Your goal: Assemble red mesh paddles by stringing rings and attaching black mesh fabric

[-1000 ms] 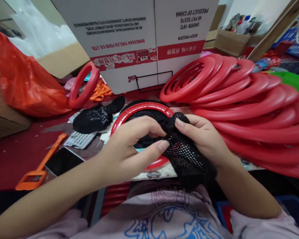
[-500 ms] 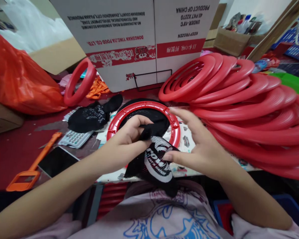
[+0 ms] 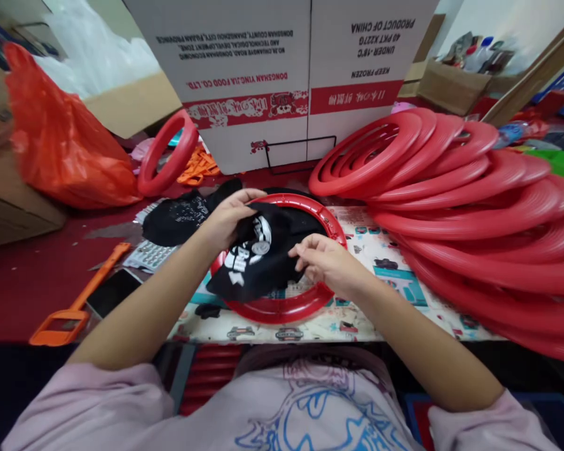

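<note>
A black printed cloth [image 3: 263, 250] with white lettering lies stretched across the red plastic ring [image 3: 286, 311]. My left hand [image 3: 232, 213] pinches the cloth's upper left edge above the ring's left rim. At the cloth's right side, my right hand [image 3: 317, 260] has its fingers closed on the edge. Some more black fabric shows inside the ring's upper right part, behind the cloth. The ring lies flat on a patterned sheet [image 3: 366, 313].
Many red rings [image 3: 455, 188] are stacked, leaning, on the right. A white carton [image 3: 282, 62] stands behind. To the left are another black cloth piece [image 3: 173, 219], a calculator [image 3: 148, 255], a phone [image 3: 113, 293], an orange plastic tool [image 3: 79, 307] and an orange bag [image 3: 70, 144].
The black cloth has moved up from the ring's near edge and is spread over the ring, its print turned. My left hand moved left and away; my right hand closed on the cloth.
</note>
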Demonstrator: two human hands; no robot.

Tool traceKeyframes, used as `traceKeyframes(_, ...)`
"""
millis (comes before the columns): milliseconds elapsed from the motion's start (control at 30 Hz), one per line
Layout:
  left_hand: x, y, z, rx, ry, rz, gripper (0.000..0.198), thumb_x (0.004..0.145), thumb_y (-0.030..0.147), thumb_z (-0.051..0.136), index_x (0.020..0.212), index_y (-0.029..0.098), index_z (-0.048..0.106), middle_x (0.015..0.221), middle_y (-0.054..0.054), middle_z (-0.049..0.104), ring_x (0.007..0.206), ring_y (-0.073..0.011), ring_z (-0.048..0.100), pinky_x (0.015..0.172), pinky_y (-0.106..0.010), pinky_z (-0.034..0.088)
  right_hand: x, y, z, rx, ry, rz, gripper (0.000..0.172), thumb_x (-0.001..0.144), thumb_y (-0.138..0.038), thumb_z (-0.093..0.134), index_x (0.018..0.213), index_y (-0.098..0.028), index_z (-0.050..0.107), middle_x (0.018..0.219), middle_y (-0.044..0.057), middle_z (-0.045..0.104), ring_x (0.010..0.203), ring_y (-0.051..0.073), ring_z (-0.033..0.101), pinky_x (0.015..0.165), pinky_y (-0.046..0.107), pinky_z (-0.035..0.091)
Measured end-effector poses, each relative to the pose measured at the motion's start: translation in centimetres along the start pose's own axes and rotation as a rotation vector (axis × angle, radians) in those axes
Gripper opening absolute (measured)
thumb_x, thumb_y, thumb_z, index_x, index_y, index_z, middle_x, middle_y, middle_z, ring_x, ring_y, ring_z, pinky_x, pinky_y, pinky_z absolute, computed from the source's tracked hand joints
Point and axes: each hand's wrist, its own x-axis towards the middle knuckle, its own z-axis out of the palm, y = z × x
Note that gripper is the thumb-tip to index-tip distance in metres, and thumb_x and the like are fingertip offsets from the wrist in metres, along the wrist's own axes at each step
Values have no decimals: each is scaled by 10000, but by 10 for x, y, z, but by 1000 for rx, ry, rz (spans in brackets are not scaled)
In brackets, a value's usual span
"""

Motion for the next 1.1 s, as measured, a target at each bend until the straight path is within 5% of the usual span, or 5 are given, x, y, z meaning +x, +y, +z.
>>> traceKeyframes(300,5,3,-26,593,-46,43,350,731,527,686,831,192,673,921,-40,700,913,-233,624,849,-332,504,-1,9,-33,-610,307,-260,309,779,-341,636,1037,-171,633,1296,146,539,1301,297,418,1160,513,247)
traceKeyframes(500,-1,-35,-44,603,31,-6,450,749,570,625,956,175,686,967,-72,715,971,-268,619,918,-390,493,-22,55,-58,-796,349,-169,516,759,-243,600,1262,-135,560,1396,195,486,1326,320,444,1134,548,320)
traceKeyframes(700,-46,-6,-2,632,52,62,281,766,465,645,765,187,688,1170,-96,669,1100,-277,577,964,-381,462,-51,41,-81,-883,430,-181,527,706,-299,728,1192,-132,615,1415,217,470,1392,390,335,1136,646,236)
traceKeyframes(900,-100,52,63,565,-395,5,274,901,374,500,816,215,706,817,-44,672,801,-211,625,684,-283,495,-79,-25,-41,-627,100,-550,617,636,-496,835,1161,-239,637,1255,95,630,1278,279,507,1111,486,364)
traceKeyframes(1100,-120,85,65,367,-785,-75,195,897,333,567,904,309,761,842,-36,603,806,-168,596,749,-257,548,-97,-61,-17,-126,-150,-157,377,648,-320,853,961,-249,656,970,9,699,924,171,665,826,287,539)
